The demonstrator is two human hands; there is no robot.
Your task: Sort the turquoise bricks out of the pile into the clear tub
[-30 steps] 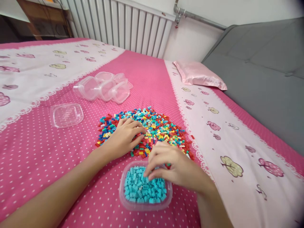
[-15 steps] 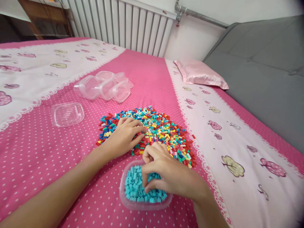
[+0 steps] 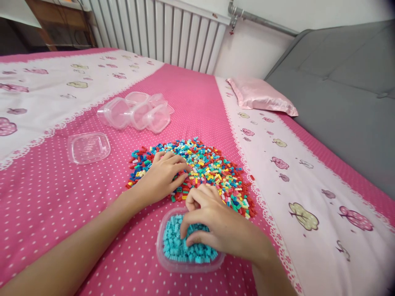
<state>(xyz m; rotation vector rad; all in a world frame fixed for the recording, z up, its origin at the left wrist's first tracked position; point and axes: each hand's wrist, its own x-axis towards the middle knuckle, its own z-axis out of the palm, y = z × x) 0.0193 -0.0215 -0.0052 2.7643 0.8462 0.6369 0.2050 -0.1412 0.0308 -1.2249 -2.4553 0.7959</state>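
Note:
A heap of small toy building bricks (image 3: 212, 164) in red, blue, yellow, green and white lies on the bed. My left hand (image 3: 163, 176) rests over the heap's left part with its fingers spread, and the bricks under it are hidden. Closer to me stands a clear plastic container (image 3: 159, 250) filled with turquoise bricks (image 3: 174, 244). Above its right half is my right hand (image 3: 212, 220), thumb and index finger apart, with no brick visible between them. The other fingers of that hand are curled near the heap's front edge.
Several clear plastic containers (image 3: 138, 113) lie together beyond the heap. A clear lid (image 3: 89, 148) is flat on the pink dotted bedspread (image 3: 191, 88) at left. Toward the back right are a pink pillow (image 3: 262, 96) and a grey headboard (image 3: 336, 86). A white radiator (image 3: 160, 33) stands behind the bed.
My right thumb and index finger have parted over the turquoise bricks, the index finger shifting slightly left and up. My left hand stays on the heap.

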